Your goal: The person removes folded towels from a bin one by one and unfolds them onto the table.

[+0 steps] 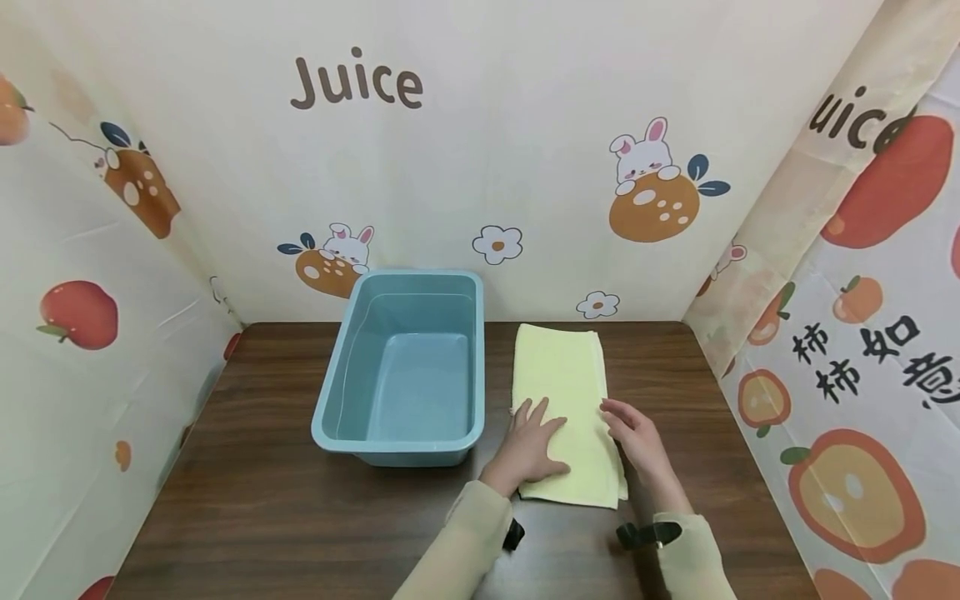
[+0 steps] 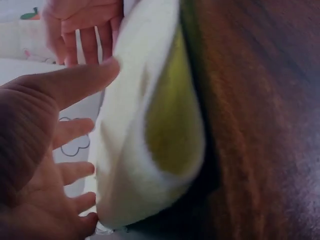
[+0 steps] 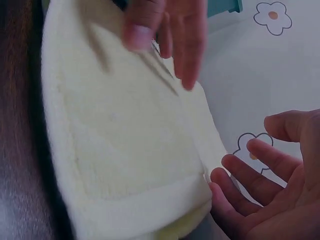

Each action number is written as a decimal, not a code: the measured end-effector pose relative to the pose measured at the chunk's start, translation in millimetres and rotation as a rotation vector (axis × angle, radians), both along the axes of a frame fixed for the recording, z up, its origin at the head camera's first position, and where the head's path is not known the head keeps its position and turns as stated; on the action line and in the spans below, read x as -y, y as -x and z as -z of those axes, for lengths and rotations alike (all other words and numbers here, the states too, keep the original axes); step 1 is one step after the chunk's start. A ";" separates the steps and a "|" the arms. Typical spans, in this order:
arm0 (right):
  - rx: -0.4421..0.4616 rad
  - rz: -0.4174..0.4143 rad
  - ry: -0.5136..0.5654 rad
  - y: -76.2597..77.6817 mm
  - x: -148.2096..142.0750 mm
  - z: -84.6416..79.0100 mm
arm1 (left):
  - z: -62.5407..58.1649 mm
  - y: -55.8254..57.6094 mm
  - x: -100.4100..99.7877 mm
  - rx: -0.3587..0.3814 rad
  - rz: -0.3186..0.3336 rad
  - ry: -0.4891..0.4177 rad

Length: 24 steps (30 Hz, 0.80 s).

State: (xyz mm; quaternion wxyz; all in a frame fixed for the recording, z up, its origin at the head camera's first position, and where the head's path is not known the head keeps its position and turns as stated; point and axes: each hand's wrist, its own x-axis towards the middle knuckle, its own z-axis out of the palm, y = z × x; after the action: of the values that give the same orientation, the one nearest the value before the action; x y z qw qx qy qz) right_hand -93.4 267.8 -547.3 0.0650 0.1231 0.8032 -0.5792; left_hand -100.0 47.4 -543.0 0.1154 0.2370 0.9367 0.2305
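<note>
A pale yellow towel [image 1: 561, 367], folded into a long rectangle, lies lengthwise on the tabletop. My left hand [image 1: 529, 446] rests on its lower left part with the fingers spread. Along the towel's right edge is my right hand [image 1: 636, 435], fingertips right at the cloth and fingers loosely bent. In the left wrist view the folded end of the towel [image 2: 132, 100] shows a rounded, gaping fold. From the right wrist, the towel [image 3: 120, 135] shows a thick hem, with the right hand's fingers [image 3: 260, 180] extended beside it. Neither hand grips anything.
Left of the towel stands a blue plastic basin [image 1: 474, 425] with a broad rim, on the dark wood table [image 1: 247, 500]. A printed curtain [image 1: 540, 100] hangs behind the table, and more printed cloth lines both sides. Dark straps sit at both wrists.
</note>
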 end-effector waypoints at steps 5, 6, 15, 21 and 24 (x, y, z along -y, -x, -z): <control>0.038 0.043 0.042 -6.1 -9.9 1.5 | 5.0 -5.1 -3.5 0.053 0.055 0.110; 0.043 0.049 0.047 -7.6 -12.4 1.2 | 6.0 -5.6 -4.3 0.049 0.062 0.122; 0.101 0.032 0.033 -18.1 -30.7 -0.9 | 6.3 -6.8 -16.0 0.022 0.108 0.196; 0.144 0.032 -0.013 -23.4 -42.3 0.4 | 2.0 -7.5 -34.2 -0.019 0.157 0.241; 0.150 0.056 -0.035 -27.1 -49.9 1.0 | 0.9 -8.1 -46.4 -0.031 0.174 0.273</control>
State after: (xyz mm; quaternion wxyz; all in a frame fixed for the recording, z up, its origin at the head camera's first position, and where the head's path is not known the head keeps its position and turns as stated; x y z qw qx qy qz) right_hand -66.3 317.7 -548.3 0.1064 0.1896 0.8024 -0.5557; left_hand -91.9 93.7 -543.9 0.1517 0.3027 0.9369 0.0866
